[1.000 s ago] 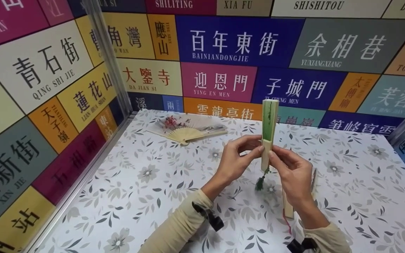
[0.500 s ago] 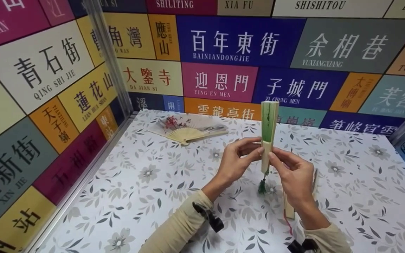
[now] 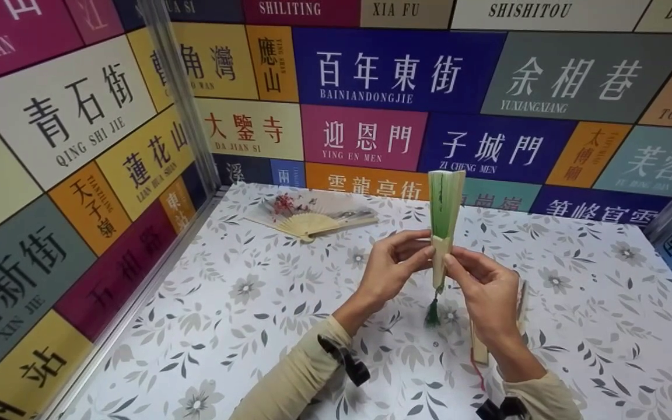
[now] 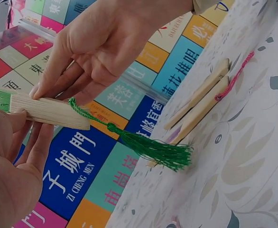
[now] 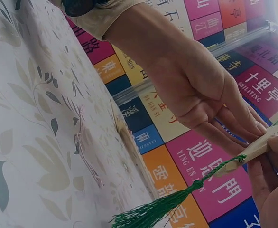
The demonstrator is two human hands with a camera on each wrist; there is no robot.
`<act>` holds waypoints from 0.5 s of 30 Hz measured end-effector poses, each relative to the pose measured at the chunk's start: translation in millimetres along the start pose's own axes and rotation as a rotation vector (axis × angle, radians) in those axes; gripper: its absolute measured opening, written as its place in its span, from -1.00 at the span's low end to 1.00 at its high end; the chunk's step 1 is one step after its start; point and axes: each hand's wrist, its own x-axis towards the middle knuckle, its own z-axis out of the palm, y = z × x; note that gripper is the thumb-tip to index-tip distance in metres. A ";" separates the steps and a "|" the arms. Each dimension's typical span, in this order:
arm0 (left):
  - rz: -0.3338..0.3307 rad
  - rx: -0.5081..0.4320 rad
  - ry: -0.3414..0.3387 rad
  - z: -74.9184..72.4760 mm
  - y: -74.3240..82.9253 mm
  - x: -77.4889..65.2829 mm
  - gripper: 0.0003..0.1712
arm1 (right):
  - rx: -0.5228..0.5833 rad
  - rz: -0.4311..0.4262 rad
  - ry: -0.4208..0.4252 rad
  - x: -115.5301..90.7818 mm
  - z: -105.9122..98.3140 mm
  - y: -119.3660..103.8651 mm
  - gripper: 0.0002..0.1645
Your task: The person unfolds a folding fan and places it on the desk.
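Upright above the table is a folding fan [image 3: 445, 204] with green leaf and pale wooden ribs, mostly folded, its top slightly spread. My left hand [image 3: 391, 265] pinches its left side at the ribs between thumb and fingers. On the opposite side my right hand [image 3: 487, 289] pinches it the same way. A green tassel [image 4: 153, 149] hangs from the fan's lower end, also seen in the right wrist view as a dark green tassel [image 5: 153, 209]. The left wrist view shows thumb and fingers of both hands against the wooden ribs [image 4: 53, 111].
A spread fan with painted red blossoms [image 3: 307, 216] lies at the table's back left. Another wooden-ribbed fan [image 3: 479, 344] with a pink-red cord [image 4: 238, 73] lies partly hidden behind my right hand. Panels with printed place names [image 3: 394, 67] enclose the flower-patterned table [image 3: 242, 344].
The top of the green fan has spread a little wider, and the fan sits slightly lower. Both hands keep their pinch and have barely moved.
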 end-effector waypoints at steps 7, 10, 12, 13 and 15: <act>-0.008 -0.021 -0.017 -1.8 -1.7 -0.7 -0.65 | 0.010 0.003 0.004 -0.4 0.8 0.5 -0.62; -0.018 -0.032 -0.029 -3.0 -2.5 -1.1 -0.66 | -0.007 0.008 0.010 -0.4 0.9 0.3 -0.63; -0.027 -0.051 -0.034 -3.9 -3.2 -1.3 -0.66 | -0.005 0.017 0.013 -0.3 1.2 -0.2 -0.62; -0.032 -0.064 -0.035 -4.2 -3.4 -1.3 -0.65 | -0.001 0.022 0.015 -0.2 1.4 -0.5 -0.62; -0.044 -0.087 -0.031 -4.9 -3.8 -1.3 -0.65 | 0.006 0.033 0.017 0.0 1.6 -1.1 -0.62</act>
